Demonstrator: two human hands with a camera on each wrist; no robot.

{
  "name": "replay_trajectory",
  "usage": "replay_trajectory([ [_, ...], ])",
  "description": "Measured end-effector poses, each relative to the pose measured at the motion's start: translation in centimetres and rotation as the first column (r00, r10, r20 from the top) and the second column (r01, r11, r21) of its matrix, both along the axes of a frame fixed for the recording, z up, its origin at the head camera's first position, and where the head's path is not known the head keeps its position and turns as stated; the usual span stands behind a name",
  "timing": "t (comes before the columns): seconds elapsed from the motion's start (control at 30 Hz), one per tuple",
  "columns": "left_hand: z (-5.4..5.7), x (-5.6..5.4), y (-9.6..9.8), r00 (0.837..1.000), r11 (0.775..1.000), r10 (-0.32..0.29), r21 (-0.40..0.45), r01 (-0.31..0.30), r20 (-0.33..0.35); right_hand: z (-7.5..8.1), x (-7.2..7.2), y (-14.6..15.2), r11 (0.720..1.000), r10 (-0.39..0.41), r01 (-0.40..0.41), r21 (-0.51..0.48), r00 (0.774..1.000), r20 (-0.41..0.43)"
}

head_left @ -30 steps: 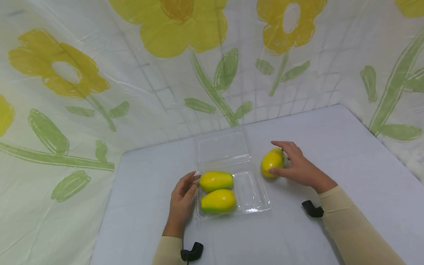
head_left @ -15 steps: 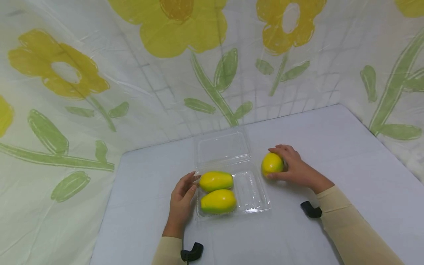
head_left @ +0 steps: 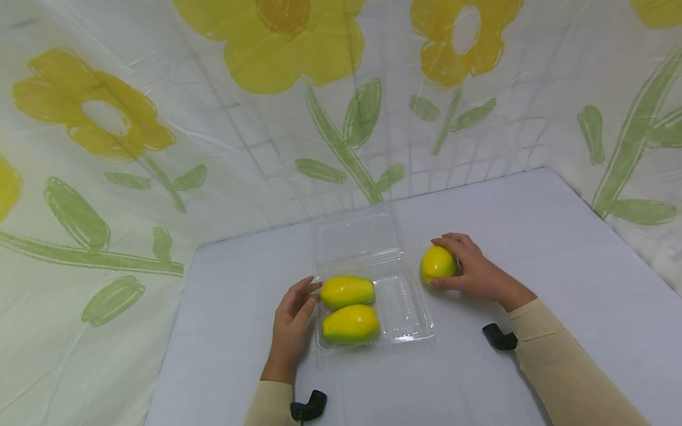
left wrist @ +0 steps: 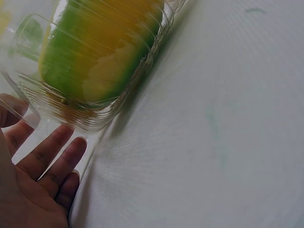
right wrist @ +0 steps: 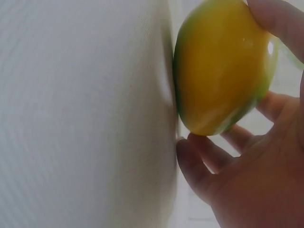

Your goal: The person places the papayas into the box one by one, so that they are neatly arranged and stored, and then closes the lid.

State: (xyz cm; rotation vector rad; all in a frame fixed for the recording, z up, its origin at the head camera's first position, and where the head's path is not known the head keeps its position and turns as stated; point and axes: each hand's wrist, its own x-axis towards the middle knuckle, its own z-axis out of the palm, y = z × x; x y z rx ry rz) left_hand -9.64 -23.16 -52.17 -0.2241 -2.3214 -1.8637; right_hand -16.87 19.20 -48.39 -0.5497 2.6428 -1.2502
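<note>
Two yellow papayas with green sides, a rear papaya (head_left: 347,291) and a front papaya (head_left: 351,324), lie side by side in the left part of a clear plastic clamshell box (head_left: 418,313). At the box's left wall is my left hand (head_left: 292,319), its loosely spread fingertips (left wrist: 71,147) right at the rim, seen through the plastic in the left wrist view. To the right of the box, my right hand (head_left: 474,269) holds a third papaya (head_left: 438,264), thumb on the near side and fingers round the far side. In the right wrist view this papaya (right wrist: 221,66) sits close against the tabletop.
The box's lid (head_left: 358,236) lies folded back behind it. A white cloth covers the table (head_left: 240,296), and a flower-printed curtain (head_left: 240,148) hangs along the far and left edges. A black wrist mount (head_left: 309,406) sits by the left sleeve.
My right hand has closed round the third papaya, whose neck has turned away so that it looks rounder. The left hand, the box and its two papayas have stayed put.
</note>
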Motion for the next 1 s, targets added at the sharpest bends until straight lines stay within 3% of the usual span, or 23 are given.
replay_trajectory([
  [0.5, -0.2, 0.0, -0.1, 1.0, 1.0, -0.001, -0.014, 0.001, -0.002, 0.4, 0.1, 0.0, 1.0, -0.01, 0.009, -0.012, 1.0, -0.025],
  [1.0, -0.2, -0.1, -0.1, 1.0, 1.0, -0.006, -0.009, 0.006, -0.018, 1.4, 0.3, -0.3, 0.996, -0.013, 0.009, -0.085, 0.999, -0.045],
])
